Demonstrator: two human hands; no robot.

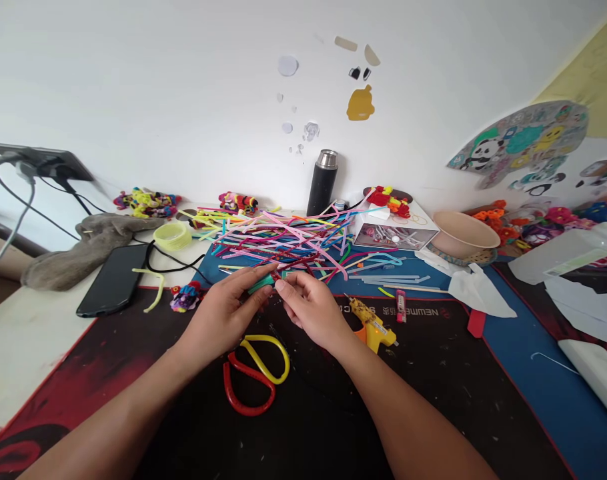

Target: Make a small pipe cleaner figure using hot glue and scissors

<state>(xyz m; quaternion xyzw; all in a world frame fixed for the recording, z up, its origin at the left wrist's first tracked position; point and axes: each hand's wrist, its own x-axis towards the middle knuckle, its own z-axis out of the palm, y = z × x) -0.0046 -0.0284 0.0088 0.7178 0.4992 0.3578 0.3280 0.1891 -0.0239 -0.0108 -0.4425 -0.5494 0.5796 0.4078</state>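
Note:
My left hand (pixel 228 307) is closed around a small teal piece (pixel 261 285), which looks like bunched pipe cleaner. Close beside it, my right hand (pixel 308 308) is pinched at the piece's right end, where a bit of dark red shows. What exactly lies between the right fingertips is hidden. Just below the hands lie scissors (pixel 272 380) with one red and one yellow handle loop, their blades out of sight. Behind the hands spreads a heap of loose pipe cleaners (pixel 288 233) in many colours.
A yellow glue gun (pixel 381 333) rests right of my right wrist. At left are a phone (pixel 114 280), a tape roll (pixel 172 235) and a small pipe-cleaner figure (pixel 185 297). Farther back stand a black thermos (pixel 323 183), a white box (pixel 396 233) and a beige bowl (pixel 464 235).

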